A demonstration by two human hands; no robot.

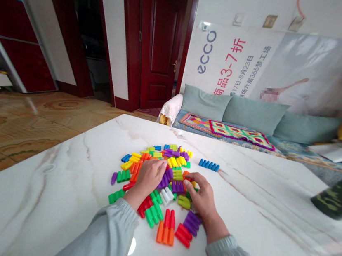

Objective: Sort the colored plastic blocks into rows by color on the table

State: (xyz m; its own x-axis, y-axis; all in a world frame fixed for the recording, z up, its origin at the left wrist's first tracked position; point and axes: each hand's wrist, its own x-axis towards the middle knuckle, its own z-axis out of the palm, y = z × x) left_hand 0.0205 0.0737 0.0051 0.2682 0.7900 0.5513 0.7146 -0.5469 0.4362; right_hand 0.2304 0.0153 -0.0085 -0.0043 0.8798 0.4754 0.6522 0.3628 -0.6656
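Blocks [177,186] of bright ribbed plastic lie in a loose heap on the white marbled surface [68,173], and from where I stand, following the head view, two bare hands are busy among them. The left hand [149,177] reaches over the middle of the heap, its fingers bunched close together; their tips face away, so I cannot tell whether they hold anything. At the heap's right edge, the right hand [202,194] curves thumb and fingers around an orange block [186,176], with a narrow gap showing; whether they grip it I cannot tell.

A white block [167,196] lies between the hands, toward the near side of the heap. Nearest the person, in front of the heap, an orange three-peg block [166,234] meets a red two-peg block [170,217] end to end. Just right of that pair sit another red block [183,235] and a purple block [192,223], touching or nearly so. Apart from the heap, on its far right, stands a blue row [209,165]. Beyond the heap, to the right, runs a sofa [296,149] with pale green cushions [255,114].
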